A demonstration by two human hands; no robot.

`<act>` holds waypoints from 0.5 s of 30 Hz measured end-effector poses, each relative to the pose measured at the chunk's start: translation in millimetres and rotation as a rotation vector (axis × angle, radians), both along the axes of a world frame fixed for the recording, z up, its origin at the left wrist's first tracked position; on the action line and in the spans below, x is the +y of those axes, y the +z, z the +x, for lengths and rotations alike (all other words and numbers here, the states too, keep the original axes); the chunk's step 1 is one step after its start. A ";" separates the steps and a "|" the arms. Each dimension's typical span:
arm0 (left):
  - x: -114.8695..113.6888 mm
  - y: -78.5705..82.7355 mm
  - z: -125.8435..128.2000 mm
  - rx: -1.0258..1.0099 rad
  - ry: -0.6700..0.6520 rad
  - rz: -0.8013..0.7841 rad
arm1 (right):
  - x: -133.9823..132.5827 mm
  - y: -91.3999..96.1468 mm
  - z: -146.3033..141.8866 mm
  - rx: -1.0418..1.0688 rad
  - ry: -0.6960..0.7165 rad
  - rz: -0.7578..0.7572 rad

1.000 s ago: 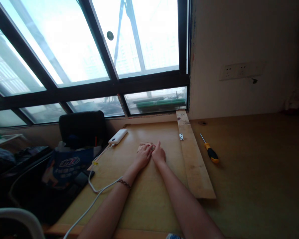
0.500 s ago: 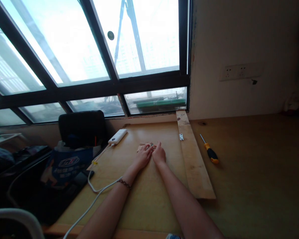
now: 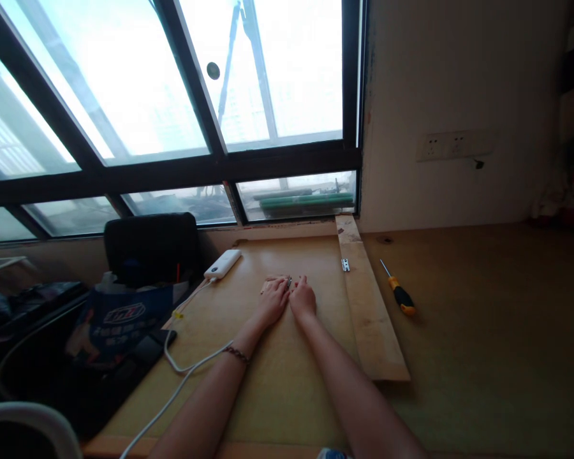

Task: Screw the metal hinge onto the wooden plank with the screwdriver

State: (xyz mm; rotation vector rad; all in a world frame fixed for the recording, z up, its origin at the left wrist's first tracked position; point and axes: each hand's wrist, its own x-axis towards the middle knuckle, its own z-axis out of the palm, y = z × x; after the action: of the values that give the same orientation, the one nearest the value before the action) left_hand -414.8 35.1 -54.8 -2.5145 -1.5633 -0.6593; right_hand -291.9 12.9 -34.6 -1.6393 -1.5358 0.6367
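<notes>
Both my hands rest side by side on a light wooden board (image 3: 249, 357), far out in front of me. My left hand (image 3: 273, 299) lies over a small pale piece of wood (image 3: 266, 283), its fingers curled together on it. My right hand (image 3: 303, 297) touches the left one, its fingers bent down beside a tiny metal part (image 3: 289, 280) at the fingertips. What the fingers grip is too small to make out. A bracelet sits on my left wrist.
A long wooden plank (image 3: 370, 306) with a small metal hinge (image 3: 345, 264) lies right of my hands. A yellow-handled screwdriver (image 3: 398, 292) lies beyond it. A white power bank (image 3: 222, 263) with a white cable, a blue bag (image 3: 119, 319) and a black chair back (image 3: 150, 245) are at the left.
My right index finger, raised a second ago, has come down next to the other fingers. The view has shifted slightly; the hands stay in the same place on the board.
</notes>
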 end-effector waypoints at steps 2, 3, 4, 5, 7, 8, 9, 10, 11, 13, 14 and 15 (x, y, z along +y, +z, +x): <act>0.9 -0.7 -1.3 -0.013 -0.011 0.013 | -4.1 3.7 -2.1 -0.011 0.002 0.041; 1.2 -0.9 -1.9 -0.017 -0.022 0.021 | -6.3 7.5 -0.9 0.000 0.011 0.083; 1.3 -0.8 -2.5 -0.020 -0.035 0.032 | -8.4 12.6 3.0 0.022 0.028 0.134; 1.2 -0.4 -3.0 -0.021 -0.049 0.045 | -10.1 19.1 10.4 0.053 0.054 0.187; 0.4 0.8 -3.4 -0.020 -0.059 0.070 | -12.2 34.4 38.0 0.115 0.131 0.286; -0.5 1.8 -3.2 -0.021 -0.053 0.080 | -12.5 42.1 58.5 0.134 0.174 0.317; -1.7 2.9 -2.6 -0.024 -0.041 0.090 | -12.3 48.8 82.9 0.138 0.185 0.346; -3.2 4.1 -1.7 -0.030 -0.025 0.100 | -11.9 53.7 110.1 0.117 0.153 0.373; -5.0 5.6 -0.2 -0.038 -0.010 0.112 | -11.4 56.4 138.9 0.066 0.086 0.387; -9.6 9.0 4.1 -0.057 0.001 0.143 | -10.9 54.2 194.5 -0.115 -0.127 0.346; -12.3 10.9 6.9 -0.063 -0.004 0.160 | -11.2 49.7 218.6 -0.219 -0.214 0.305; -15.3 12.9 10.2 -0.068 -0.013 0.176 | -11.9 43.4 238.6 -0.318 -0.272 0.258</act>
State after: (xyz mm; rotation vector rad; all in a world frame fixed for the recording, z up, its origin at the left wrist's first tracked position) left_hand -404.7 19.8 -41.9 -2.3991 -1.4406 -0.8528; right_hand -53.3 0.9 8.8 -1.7618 -1.5002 0.0290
